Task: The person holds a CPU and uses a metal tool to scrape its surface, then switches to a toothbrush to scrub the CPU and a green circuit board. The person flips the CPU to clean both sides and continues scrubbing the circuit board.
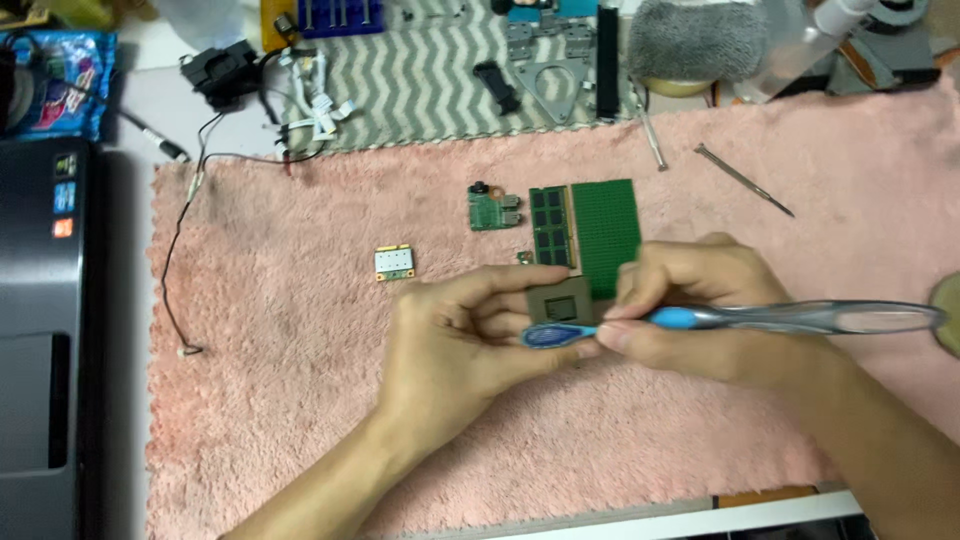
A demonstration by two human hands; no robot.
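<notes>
Chip (563,302) pinched in left hand (465,335); right hand (690,315) grips toothbrush (740,320) over it.

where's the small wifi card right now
In the head view the small wifi card lies flat on the pink towel, left of centre, just above the left hand and left of the small green board.

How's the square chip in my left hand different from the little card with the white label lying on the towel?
The square chip is brown and held up in the left hand; the small card lies flat on the pink towel, untouched. The chip looks larger and darker; the card is green-edged with a white label. Both are small flat computer parts.
</notes>
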